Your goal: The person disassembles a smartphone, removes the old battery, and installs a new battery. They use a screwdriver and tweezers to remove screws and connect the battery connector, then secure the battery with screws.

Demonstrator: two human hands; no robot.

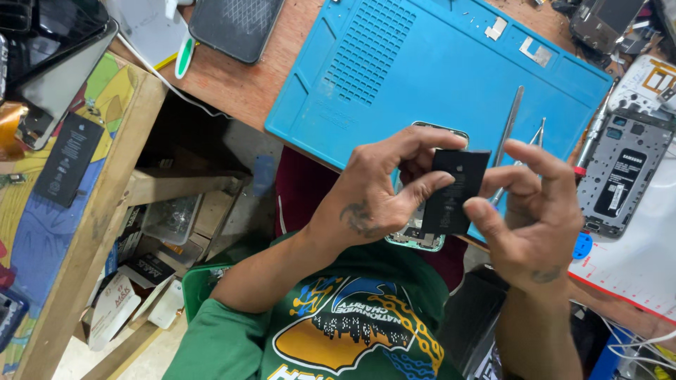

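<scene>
My left hand (pixel 377 193) and right hand (pixel 531 211) pinch a flat black rectangular phone battery (pixel 461 190), fingers closed on its edges, above the blue silicone mat (pixel 422 70)

The phone battery (pixel 459 190) is black with faint grey markings. The work mat (pixel 422 70) is bright blue, with a moulded grid of small squares in one section. The shirt (pixel 345 331) is green, printed in yellow, blue and black. The desk (pixel 239 88) is reddish-brown wood. The opened phone (pixel 620 172) shows grey metal around a black battery. The side surface (pixel 105 91) carries yellow, green and blue patches.
</scene>
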